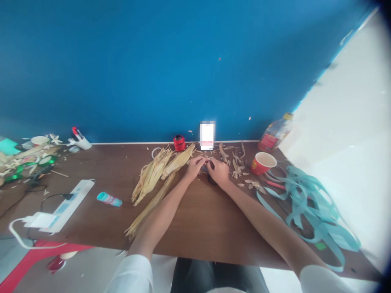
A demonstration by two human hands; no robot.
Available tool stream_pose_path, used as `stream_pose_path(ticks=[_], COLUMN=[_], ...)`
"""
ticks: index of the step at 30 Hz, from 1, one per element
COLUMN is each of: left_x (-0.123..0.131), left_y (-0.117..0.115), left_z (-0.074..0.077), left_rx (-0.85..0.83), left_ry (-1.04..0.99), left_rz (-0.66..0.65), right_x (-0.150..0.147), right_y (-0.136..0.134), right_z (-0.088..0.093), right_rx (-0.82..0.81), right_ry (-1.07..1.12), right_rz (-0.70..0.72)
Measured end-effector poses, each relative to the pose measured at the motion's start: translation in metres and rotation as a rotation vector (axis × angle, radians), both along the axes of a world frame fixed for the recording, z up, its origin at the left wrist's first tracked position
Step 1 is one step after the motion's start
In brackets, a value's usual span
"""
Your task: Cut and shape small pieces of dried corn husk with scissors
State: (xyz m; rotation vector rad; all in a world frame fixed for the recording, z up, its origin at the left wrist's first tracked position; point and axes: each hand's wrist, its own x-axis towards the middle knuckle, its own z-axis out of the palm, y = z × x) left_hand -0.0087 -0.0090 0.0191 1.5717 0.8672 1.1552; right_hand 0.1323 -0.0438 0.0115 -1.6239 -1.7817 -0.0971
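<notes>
My left hand [195, 166] and my right hand [218, 171] meet at the far middle of the brown table [198, 219]. Both have their fingers pinched together around a small piece between them, too small to make out; it looks like a strip of dried husk. A pile of dried corn husks [159, 173] lies just left of my left hand. Husk scraps [235, 165] are scattered to the right of my right hand. A dark object partly shows under my right hand.
Against the blue wall stand a red spool [179, 143] and a phone [207, 136]. A red paper cup [262, 162], a bottle [275, 133] and tangled teal ribbon [311, 203] lie right. A teal tube [109, 199], a power strip [65, 205] and craft clutter [24, 160] lie left.
</notes>
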Motion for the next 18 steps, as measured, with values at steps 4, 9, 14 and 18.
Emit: stream_pose_path(ticks=[4, 9, 14, 18], left_x=[0.0014, 0.0031, 0.0017, 0.0004], left_y=[-0.002, -0.0009, 0.0014, 0.0021], left_z=[0.0004, -0.0024, -0.0038, -0.0043], left_rx=[-0.003, 0.041, 0.124, 0.142], left_ry=[0.008, 0.074, 0.124, 0.113], left_rz=[0.02, 0.049, 0.077, 0.101], right_x=[0.0009, 0.0013, 0.0013, 0.0017], right_y=[0.0003, 0.0015, 0.0036, 0.0044], right_z=[0.0002, 0.0018, 0.0003, -0.001], right_rx=[0.014, 0.002, -0.051, -0.046], right_ry=[0.043, 0.081, 0.062, 0.047], right_rz=[0.011, 0.071, 0.079, 0.088])
